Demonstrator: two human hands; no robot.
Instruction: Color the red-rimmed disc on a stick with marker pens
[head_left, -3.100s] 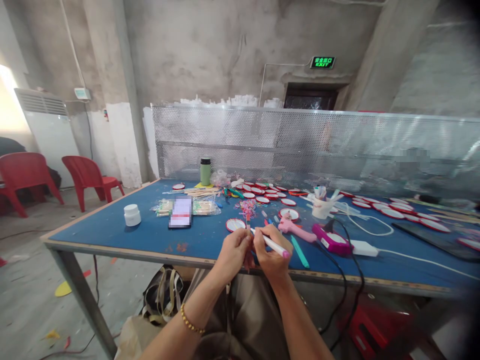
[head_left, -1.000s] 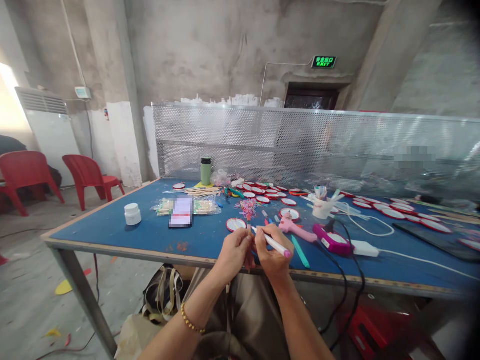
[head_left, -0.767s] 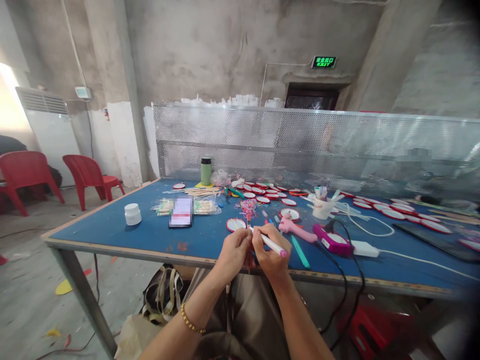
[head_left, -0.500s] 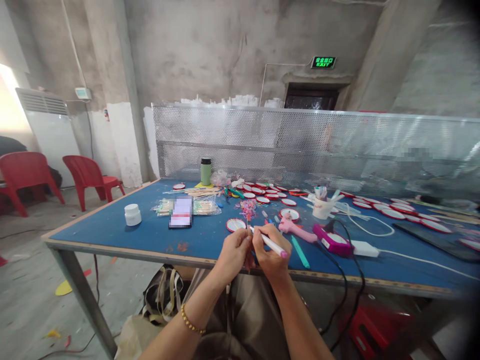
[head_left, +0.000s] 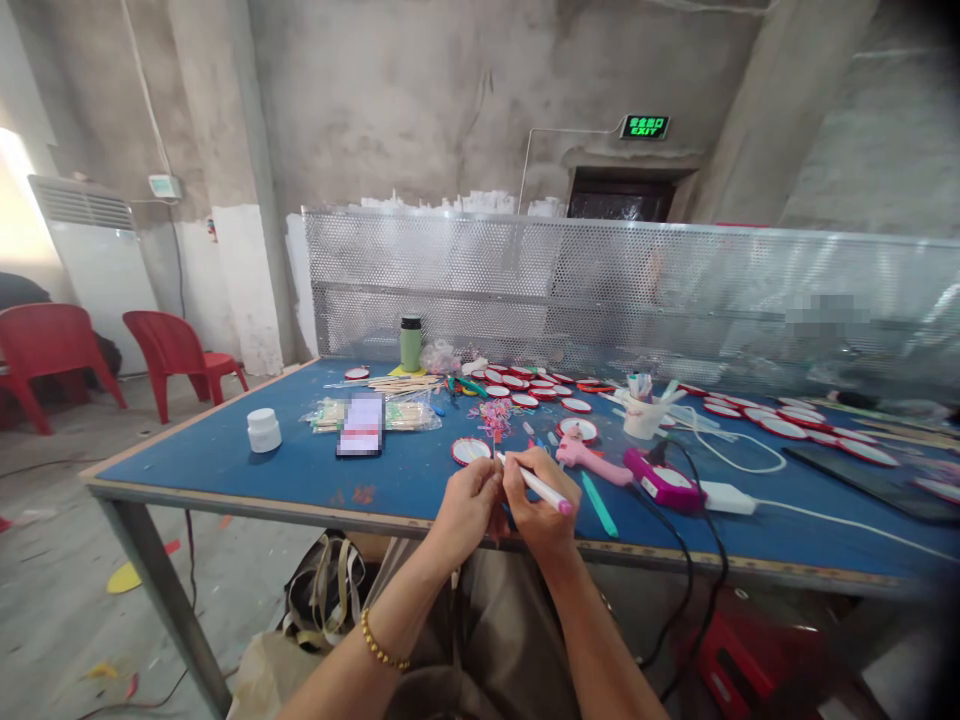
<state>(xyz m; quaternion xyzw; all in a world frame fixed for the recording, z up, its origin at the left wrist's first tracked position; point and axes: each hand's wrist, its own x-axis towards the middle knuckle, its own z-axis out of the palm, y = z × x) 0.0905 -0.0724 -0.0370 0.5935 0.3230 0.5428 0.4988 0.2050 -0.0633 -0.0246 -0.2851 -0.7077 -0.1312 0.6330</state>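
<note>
My left hand (head_left: pixel 466 503) is closed round a thin stick (head_left: pixel 496 442) whose tip pokes up above the fingers. My right hand (head_left: pixel 541 505) grips a white marker pen with a pink end (head_left: pixel 541 489), and the pen's tip rests against the stick by my left thumb. Both hands hover over the front edge of the blue table (head_left: pixel 225 465). Just beyond them lies a round white disc with a red rim (head_left: pixel 470 450).
A pink glue gun (head_left: pixel 585 455), a magenta device (head_left: pixel 663 480) with black cable, a white adapter (head_left: pixel 724 496), a cup of pens (head_left: pixel 642 413), several red-rimmed discs (head_left: pixel 525 384), a phone (head_left: pixel 361 424), a white jar (head_left: pixel 263 430) and a green flask (head_left: pixel 410 343) lie on the table. Red chairs (head_left: pixel 176 352) stand left.
The hands have stayed together at the table's front edge. The pen has shifted only slightly against the stick.
</note>
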